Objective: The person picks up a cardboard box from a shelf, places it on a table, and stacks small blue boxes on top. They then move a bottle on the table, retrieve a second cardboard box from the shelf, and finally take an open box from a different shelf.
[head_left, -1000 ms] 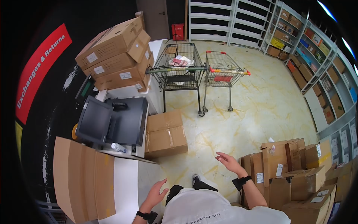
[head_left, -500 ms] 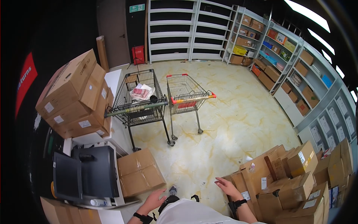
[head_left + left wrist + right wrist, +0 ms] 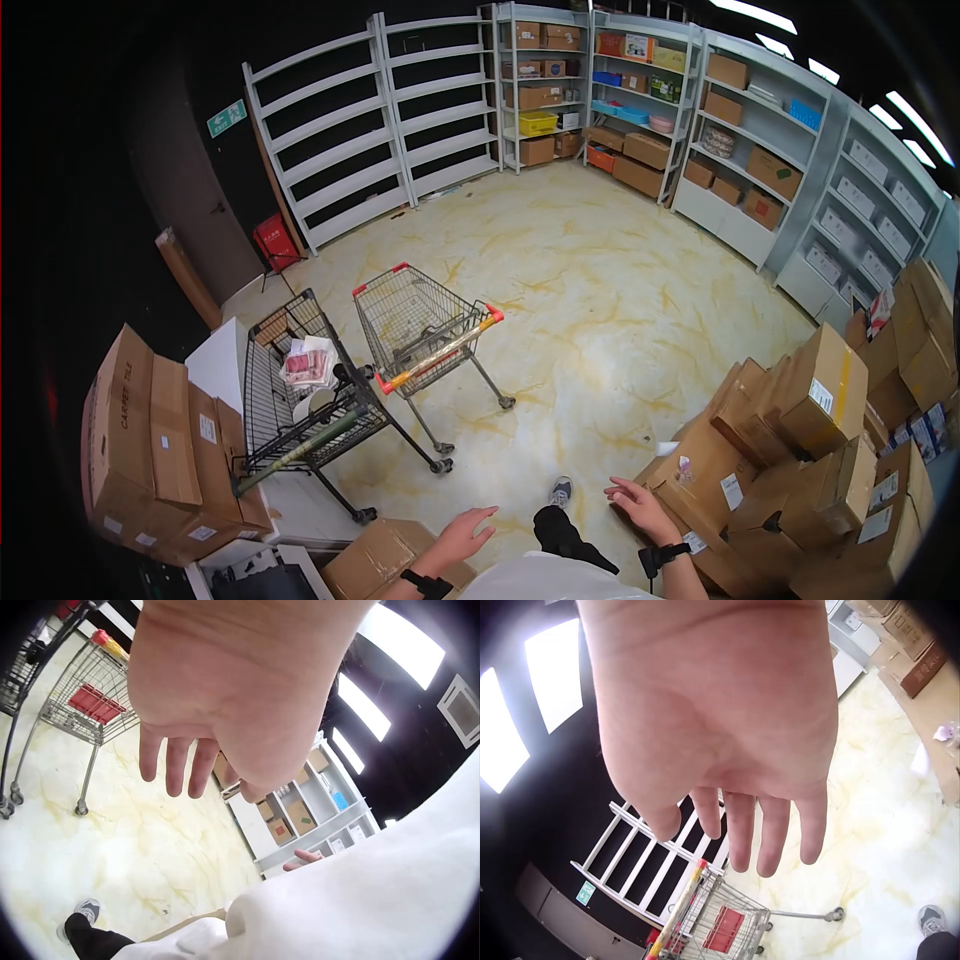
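Both hands hang in front of the body and hold nothing. In the head view the left hand point(image 3: 461, 537) is above a closed cardboard box point(image 3: 382, 560), its fingers extended toward the middle. The right hand point(image 3: 642, 507) is at the left side of a pile of cardboard boxes point(image 3: 716, 480); whether it touches them cannot be told. The left wrist view shows the left palm point(image 3: 217, 697) with relaxed fingers. In the right wrist view the right palm point(image 3: 720, 712) is bare, fingers loosely extended.
A black cart point(image 3: 318, 440) with packages inside and a smaller cart point(image 3: 425, 335) with red corners stand at the left. Stacked cartons point(image 3: 165, 450) are at the far left. Shelves point(image 3: 440, 110) line the back and right. A shoe point(image 3: 561, 490) is on the floor.
The head view has swung to the right, so carts, cartons and counter sit farther left and more of the right shelves shows. The feet have shifted. Both hands remain empty.
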A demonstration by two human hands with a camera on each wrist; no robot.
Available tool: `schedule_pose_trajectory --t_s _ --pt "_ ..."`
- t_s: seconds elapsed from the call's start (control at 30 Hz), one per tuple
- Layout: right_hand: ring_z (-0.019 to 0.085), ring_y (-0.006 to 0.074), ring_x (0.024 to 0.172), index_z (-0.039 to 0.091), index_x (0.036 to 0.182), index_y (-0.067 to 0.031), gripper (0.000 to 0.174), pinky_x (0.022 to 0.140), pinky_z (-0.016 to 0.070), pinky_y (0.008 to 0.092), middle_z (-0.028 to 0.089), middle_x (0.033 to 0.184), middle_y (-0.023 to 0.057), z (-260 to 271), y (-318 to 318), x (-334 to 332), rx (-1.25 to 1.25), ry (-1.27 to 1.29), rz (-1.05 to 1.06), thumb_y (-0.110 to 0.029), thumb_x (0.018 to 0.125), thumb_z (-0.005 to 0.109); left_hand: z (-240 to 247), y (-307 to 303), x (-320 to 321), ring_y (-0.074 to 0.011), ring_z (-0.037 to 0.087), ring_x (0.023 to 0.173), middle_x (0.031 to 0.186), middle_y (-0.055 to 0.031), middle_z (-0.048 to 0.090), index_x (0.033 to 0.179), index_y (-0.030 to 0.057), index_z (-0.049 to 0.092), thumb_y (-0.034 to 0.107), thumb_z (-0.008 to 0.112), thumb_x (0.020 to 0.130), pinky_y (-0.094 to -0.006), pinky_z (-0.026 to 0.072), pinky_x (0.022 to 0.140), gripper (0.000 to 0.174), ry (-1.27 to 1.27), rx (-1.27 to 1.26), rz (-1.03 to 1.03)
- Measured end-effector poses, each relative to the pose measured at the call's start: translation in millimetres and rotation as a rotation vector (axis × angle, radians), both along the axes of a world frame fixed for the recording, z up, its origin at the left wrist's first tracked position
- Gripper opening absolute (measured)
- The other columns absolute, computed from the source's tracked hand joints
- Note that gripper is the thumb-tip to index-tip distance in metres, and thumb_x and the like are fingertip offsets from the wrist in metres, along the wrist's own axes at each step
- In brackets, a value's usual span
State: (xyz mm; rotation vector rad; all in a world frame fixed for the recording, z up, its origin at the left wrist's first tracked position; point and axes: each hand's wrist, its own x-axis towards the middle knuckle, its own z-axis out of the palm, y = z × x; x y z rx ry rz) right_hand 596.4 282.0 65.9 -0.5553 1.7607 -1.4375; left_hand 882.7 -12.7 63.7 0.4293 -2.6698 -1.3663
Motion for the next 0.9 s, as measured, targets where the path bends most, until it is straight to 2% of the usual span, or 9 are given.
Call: schedule_pose_trajectory --t_s 0.2,0.3,0.37,0.53,0.57,0.63,0.67,0.8,0.9 --pt "0.063 0.0183 0.110 0.052 0.143 -0.0042 0.044 0.099 0.0483 0.0325 0.069 0.123 0.0097 -14.8 -51.9 -132.7 -0.038 0.085 -0.085 -0.018 0.101 0.060 14.5 -49.2 -149.5 -0.0354 0.059 0.117 0.126 -0.0170 0.063 0.137 0.0083 0.056 0.025 0.062 0.098 -0.0417 0.0468 0.101 0.043 -0.036 -0.046 -0.107" --pt "0.064 0.0178 0.109 0.052 0.143 -0.0048 0.044 0.099 0.0483 0.0323 0.069 0.123 0.0097 -11.0 -79.9 -203.2 -0.095 0.092 -0.084 -0.018 0.102 0.060 37.3 -70.8 -209.1 -0.0335 0.060 0.117 0.126 -0.0161 0.064 0.138 0.0080 0.056 0.024 0.063 0.097 -0.0401 0.0476 0.100 0.044 -0.036 -0.002 -0.107" --pt "0.064 0.0174 0.109 0.053 0.143 -0.0054 0.043 0.099 0.0484 0.0322 0.069 0.122 0.0095 6.2 -99.3 -240.8 -0.063 0.113 -0.079 -0.018 0.102 0.060 43.3 -86.2 -242.6 -0.0312 0.061 0.116 0.125 -0.0155 0.064 0.137 0.0075 0.056 0.023 0.063 0.097 -0.0389 0.0480 0.100 0.044 -0.075 0.023 -0.005" --pt "0.064 0.0171 0.110 0.053 0.143 -0.0074 0.042 0.099 0.0486 0.0321 0.069 0.123 0.0091 18.5 -131.8 -323.2 -0.110 0.102 -0.119 -0.018 0.102 0.060 18.5 -126.9 -315.6 -0.0313 0.061 0.117 0.125 -0.0177 0.064 0.136 0.0068 0.057 0.021 0.065 0.095 -0.0399 0.0475 0.101 0.044 -0.143 0.062 0.048" --pt "0.062 0.0181 0.114 0.051 0.144 -0.0068 0.043 0.101 0.0474 0.0329 0.068 0.125 0.0094 13.9 -135.9 -338.6 -0.095 0.084 -0.125 -0.017 0.103 0.058 13.1 -136.2 -335.3 -0.0313 0.061 0.117 0.125 -0.0177 0.064 0.136 0.0068 0.057 0.021 0.065 0.095 -0.0399 0.0475 0.101 0.044 -0.141 0.073 0.034" --pt "0.061 0.0191 0.119 0.050 0.145 -0.0063 0.043 0.103 0.0462 0.0338 0.067 0.128 0.0096 10.0 -145.2 -366.3 -0.071 0.071 -0.145 -0.016 0.103 0.057 6.0 -155.7 -378.1 -0.0340 0.058 0.120 0.127 -0.0194 0.062 0.137 0.0063 0.056 0.020 0.066 0.094 -0.0412 0.0453 0.104 0.046 -0.094 -0.068 -0.015" --pt "0.061 0.0192 0.119 0.050 0.145 -0.0063 0.044 0.103 0.0463 0.0337 0.066 0.128 0.0097 9.3 -151.2 -382.5 -0.081 0.058 -0.163 -0.016 0.103 0.057 -0.3 -167.6 -402.8 -0.0374 0.054 0.126 0.133 -0.0209 0.058 0.140 0.0057 0.052 0.018 0.067 0.092 -0.0427 0.0427 0.107 0.052 -0.081 -0.035 -0.025" --pt "0.061 0.0197 0.119 0.049 0.145 -0.0063 0.044 0.103 0.0462 0.0334 0.066 0.129 0.0099 8.3 -178.4 -460.8 -0.055 0.082 -0.203 -0.016 0.103 0.057 -8.5 -221.5 -512.0 -0.0385 0.052 0.128 0.139 -0.0210 0.053 0.142 0.0049 0.049 0.017 0.068 0.091 -0.0436 0.0413 0.109 0.056 0.111 -0.048 -0.044" --pt "0.062 0.0199 0.119 0.049 0.146 -0.0068 0.045 0.103 0.0465 0.0333 0.067 0.128 0.0100 17.2 -201.3 -528.5 0.000 0.127 -0.268 -0.016 0.103 0.058 -6.1 -268.8 -591.2 -0.0391 0.032 0.147 0.159 -0.0225 0.033 0.155 0.0026 0.028 0.016 0.069 0.088 -0.0432 0.0286 0.120 0.080 0.079 -0.060 -0.056"
